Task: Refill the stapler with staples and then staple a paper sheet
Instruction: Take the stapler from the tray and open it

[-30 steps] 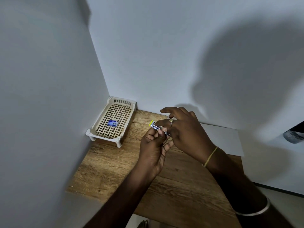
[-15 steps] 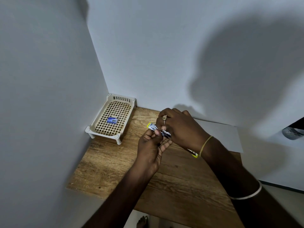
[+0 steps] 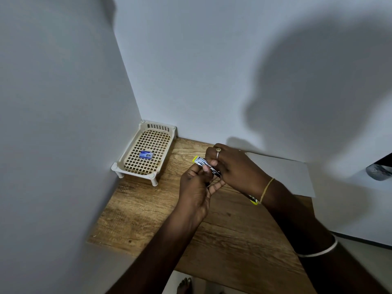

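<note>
Right hand (image 3: 235, 168) had closed down over the stapler (image 3: 201, 161) at its rear; left hand (image 3: 196, 187) pinched its front, above the tabletop (image 3: 148, 209). Refilling seemed under way; the next move probably called for reaching the box (image 3: 146, 154) at ten o'clock.

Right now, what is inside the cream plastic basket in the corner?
One small blue staple box lies on the lattice floor of the basket. What the box holds cannot be seen from outside.

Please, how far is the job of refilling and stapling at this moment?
Done: the stapler is picked up and looks opened. In hand: the left hand and right hand both grip it; whether staples are inside, I cannot tell. Left: the staple box lies in the basket, and the paper sheet lies flat, untouched.
</note>
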`<state>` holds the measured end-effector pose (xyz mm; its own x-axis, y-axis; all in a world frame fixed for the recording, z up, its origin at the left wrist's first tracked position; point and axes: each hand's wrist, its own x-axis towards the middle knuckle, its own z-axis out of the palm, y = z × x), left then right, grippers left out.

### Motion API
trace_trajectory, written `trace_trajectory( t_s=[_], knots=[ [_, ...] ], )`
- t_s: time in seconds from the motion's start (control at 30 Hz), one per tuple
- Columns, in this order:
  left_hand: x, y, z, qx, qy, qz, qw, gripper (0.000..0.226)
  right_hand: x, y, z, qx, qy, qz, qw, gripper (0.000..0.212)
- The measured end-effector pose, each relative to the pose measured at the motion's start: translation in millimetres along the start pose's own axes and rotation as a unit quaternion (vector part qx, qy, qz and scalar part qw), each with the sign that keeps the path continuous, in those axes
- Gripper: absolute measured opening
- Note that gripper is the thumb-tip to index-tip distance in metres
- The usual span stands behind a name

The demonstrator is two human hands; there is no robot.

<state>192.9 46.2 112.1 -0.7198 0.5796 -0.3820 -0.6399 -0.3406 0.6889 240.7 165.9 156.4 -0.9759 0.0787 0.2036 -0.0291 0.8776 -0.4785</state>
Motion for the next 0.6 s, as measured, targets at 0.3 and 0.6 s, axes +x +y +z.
trace_trajectory(
  t_s=[0.3, 0.6],
  knots=[
    [-1, -2, 4, 0.067, -0.018, -0.011, 0.998, 0.027, -12, 9, -9, -0.001, -0.023, -0.017, 1.000, 0.019],
    [-1, -9, 5, 0.075, -0.025, -0.042, 0.996, 0.035, -2, 10, -33, 0.032, -0.132, -0.024, 0.990, 0.024]
  ],
)
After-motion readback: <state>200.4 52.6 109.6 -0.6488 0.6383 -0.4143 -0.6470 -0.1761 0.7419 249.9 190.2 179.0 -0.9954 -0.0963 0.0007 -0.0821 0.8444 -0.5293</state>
